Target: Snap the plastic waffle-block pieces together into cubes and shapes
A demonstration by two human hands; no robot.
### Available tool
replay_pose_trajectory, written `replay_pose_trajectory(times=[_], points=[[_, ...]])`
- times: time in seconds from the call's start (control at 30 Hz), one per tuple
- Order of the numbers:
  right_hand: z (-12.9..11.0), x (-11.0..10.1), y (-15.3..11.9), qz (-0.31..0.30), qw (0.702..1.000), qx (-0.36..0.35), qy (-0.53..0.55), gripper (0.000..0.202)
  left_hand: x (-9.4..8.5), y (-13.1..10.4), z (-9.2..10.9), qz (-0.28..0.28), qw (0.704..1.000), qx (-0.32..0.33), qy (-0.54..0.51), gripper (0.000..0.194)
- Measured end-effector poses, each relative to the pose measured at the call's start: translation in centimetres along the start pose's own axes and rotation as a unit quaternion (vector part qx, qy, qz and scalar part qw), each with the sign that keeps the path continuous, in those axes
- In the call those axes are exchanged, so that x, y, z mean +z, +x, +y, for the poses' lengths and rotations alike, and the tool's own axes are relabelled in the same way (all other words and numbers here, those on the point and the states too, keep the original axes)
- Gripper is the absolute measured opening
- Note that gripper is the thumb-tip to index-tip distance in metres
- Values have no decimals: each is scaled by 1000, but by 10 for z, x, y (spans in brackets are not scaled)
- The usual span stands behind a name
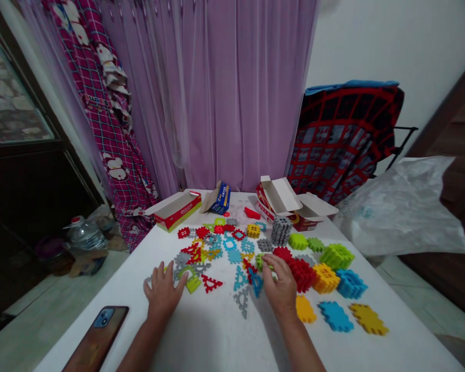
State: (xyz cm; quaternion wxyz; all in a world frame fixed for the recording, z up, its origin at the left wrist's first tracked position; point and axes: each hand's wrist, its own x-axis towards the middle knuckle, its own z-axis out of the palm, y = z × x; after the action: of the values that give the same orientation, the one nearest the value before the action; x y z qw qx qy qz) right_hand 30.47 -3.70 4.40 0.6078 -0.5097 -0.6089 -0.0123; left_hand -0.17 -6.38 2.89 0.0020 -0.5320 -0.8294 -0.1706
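Observation:
My left hand [163, 290] rests over the near left edge of a loose spread of plastic interlocking tiles, its fingers apart. Beside its thumb lies a lime-green tile [192, 282], with a red triangular tile [211, 283] further right. My right hand [281, 283] is closed, thumb and fingers pinching a small green interlocking tile [259, 262], partly hidden by the fingers. Just left of that hand are a blue triangular tile [256, 282] and a grey triangular one [241, 301]. A stack of red tiles [303, 275] stands right behind the hand.
Sorted stacks of yellow [325, 278], blue [351, 283], green [337, 256] and grey tiles [281, 231] stand on the right. Open cardboard boxes [180, 209] line the back. A phone [96, 338] lies front left. A clear plastic bag [406, 206] hangs at the right edge.

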Motion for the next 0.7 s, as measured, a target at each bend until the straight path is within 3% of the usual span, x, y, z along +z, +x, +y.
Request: replay_pose_trajectory(times=[0.17, 0.33, 0.43, 0.53, 0.7], points=[[0, -1, 0, -11, 1000, 10, 4, 22, 10, 0, 32, -33, 998, 46, 24, 58], [2, -3, 1, -10, 1000, 8, 3, 24, 15, -11, 62, -69, 992, 104, -19, 50], [5, -4, 1, -11, 1000, 21, 4, 24, 6, -8, 63, -67, 991, 106, -45, 39], [7, -5, 0, -11, 999, 38, 5, 24, -10, 11, 54, -40, 995, 89, -16, 39], [2, -3, 1, -18, 999, 34, 12, 24, -27, 56, 44, -94, 993, 63, 44, 46]])
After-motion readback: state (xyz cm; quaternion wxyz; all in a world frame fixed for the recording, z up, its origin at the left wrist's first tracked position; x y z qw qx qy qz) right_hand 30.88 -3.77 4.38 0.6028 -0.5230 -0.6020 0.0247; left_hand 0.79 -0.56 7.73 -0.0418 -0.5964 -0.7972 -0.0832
